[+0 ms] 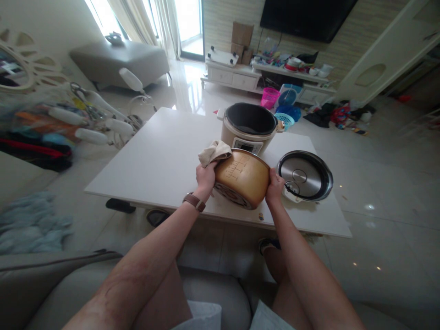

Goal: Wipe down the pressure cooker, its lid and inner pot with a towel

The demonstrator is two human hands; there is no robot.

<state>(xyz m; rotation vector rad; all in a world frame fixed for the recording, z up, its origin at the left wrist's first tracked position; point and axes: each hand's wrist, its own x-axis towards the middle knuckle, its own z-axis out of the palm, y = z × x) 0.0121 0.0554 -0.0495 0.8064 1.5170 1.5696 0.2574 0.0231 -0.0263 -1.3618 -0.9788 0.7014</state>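
Note:
Between my hands, tilted above the table's near edge, is a golden-brown cooker inner pot (245, 176) with level marks on its side. My left hand (206, 176) grips the pot's left side and a bunched beige cloth (215, 153) at its rim. On the opposite side, my right hand (275, 185) is closed on the pot's rim and wall. Just behind stands the pressure cooker body (249, 121), uncovered, with a dark inside and a front panel partly hidden by the pot. The cooker lid (302, 176) lies to the right, its metal inner face up.
The white table (161, 156) spreads out to the left of the cooker. A floor lamp with white shades (91, 136) stands close to the table's left edge. Pink and blue baskets (270, 97) sit on the floor beyond, before a TV cabinet (233, 78). A grey sofa (213, 293) is beneath me.

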